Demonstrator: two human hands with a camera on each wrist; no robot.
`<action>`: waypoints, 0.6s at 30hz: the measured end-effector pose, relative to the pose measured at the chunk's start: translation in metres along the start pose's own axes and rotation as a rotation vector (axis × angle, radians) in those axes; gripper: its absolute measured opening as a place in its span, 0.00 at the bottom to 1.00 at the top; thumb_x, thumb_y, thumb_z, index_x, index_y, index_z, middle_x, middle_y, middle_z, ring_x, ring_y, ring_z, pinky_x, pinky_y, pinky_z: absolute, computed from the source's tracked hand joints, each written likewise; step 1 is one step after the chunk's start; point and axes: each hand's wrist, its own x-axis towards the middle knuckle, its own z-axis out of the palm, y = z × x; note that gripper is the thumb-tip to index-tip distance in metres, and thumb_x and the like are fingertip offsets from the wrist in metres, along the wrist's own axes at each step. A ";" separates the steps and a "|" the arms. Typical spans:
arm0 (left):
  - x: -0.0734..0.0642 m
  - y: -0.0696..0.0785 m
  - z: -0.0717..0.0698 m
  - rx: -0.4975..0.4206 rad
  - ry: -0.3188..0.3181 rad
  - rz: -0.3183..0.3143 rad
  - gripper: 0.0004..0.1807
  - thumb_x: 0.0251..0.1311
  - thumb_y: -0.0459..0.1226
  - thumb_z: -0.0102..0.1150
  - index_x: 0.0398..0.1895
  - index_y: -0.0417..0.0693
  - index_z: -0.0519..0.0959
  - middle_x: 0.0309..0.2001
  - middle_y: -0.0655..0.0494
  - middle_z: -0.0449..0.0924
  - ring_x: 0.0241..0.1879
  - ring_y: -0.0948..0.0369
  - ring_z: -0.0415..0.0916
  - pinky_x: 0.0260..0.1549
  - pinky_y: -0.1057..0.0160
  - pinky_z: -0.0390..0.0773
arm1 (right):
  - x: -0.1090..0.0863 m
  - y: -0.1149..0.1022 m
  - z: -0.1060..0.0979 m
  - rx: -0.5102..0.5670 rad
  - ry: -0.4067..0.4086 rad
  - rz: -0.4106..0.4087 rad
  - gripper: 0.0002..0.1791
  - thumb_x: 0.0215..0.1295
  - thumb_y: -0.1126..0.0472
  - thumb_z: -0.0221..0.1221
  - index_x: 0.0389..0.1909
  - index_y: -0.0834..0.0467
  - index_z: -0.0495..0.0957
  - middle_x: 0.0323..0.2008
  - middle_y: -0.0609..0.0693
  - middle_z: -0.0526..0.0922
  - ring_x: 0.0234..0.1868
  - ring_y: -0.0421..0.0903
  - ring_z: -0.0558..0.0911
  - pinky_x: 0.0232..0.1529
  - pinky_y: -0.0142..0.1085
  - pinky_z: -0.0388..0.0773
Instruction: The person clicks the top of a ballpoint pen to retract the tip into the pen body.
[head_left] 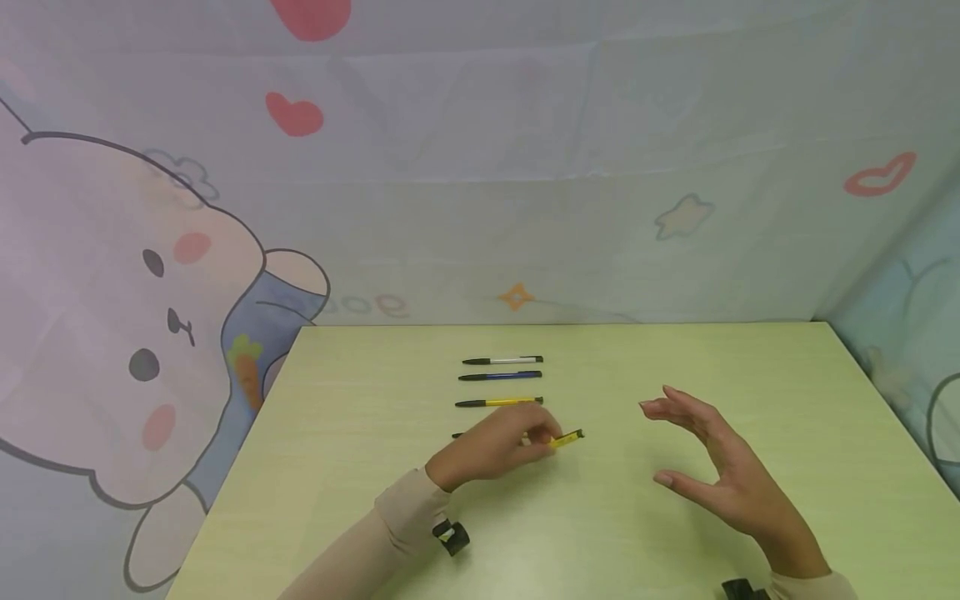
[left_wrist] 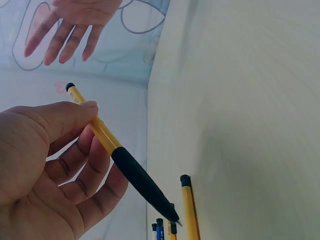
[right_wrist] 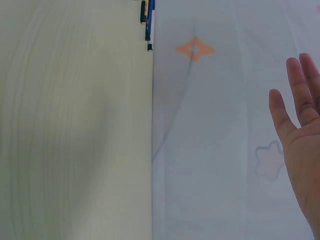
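My left hand (head_left: 497,442) pinches a yellow pen (left_wrist: 104,136) between thumb and fingers, above the table. This pen has a black grip, and its tip slants downward in the left wrist view. Beyond the hand lie a white pen (head_left: 516,361), a blue pen (head_left: 513,376) and a yellow pen (head_left: 517,402), side by side. Another yellow pen (left_wrist: 190,212) lies nearer; in the head view the left hand mostly covers it. To the right, my right hand (head_left: 723,467) hovers with fingers spread from the thumb, holding nothing.
The pens lie on a pale yellow-green table (head_left: 360,375). A printed cloth (head_left: 480,167) with hearts and a cartoon animal hangs along the table's back edge and sides. Each wrist wears a small black device, such as the left wrist camera (head_left: 452,536).
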 end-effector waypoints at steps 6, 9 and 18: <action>0.000 0.005 -0.001 -0.054 0.053 0.015 0.10 0.68 0.34 0.64 0.50 0.46 0.81 0.43 0.59 0.81 0.41 0.70 0.77 0.45 0.68 0.81 | 0.004 -0.001 0.000 -0.023 -0.005 0.014 0.50 0.49 0.82 0.70 0.71 0.81 0.52 0.63 0.65 0.75 0.67 0.49 0.74 0.72 0.32 0.63; 0.000 0.007 -0.002 -0.092 0.084 0.020 0.10 0.68 0.34 0.64 0.50 0.46 0.80 0.43 0.59 0.81 0.42 0.70 0.76 0.45 0.69 0.81 | 0.006 0.000 0.000 -0.032 -0.010 0.007 0.50 0.49 0.81 0.70 0.71 0.80 0.52 0.62 0.64 0.75 0.67 0.49 0.74 0.72 0.32 0.63; -0.001 0.017 -0.008 -0.221 0.157 -0.005 0.09 0.70 0.36 0.63 0.51 0.51 0.80 0.45 0.62 0.81 0.43 0.70 0.78 0.40 0.69 0.82 | 0.012 0.002 -0.003 -0.055 -0.022 0.014 0.51 0.48 0.80 0.71 0.71 0.80 0.53 0.61 0.70 0.74 0.68 0.48 0.73 0.72 0.31 0.62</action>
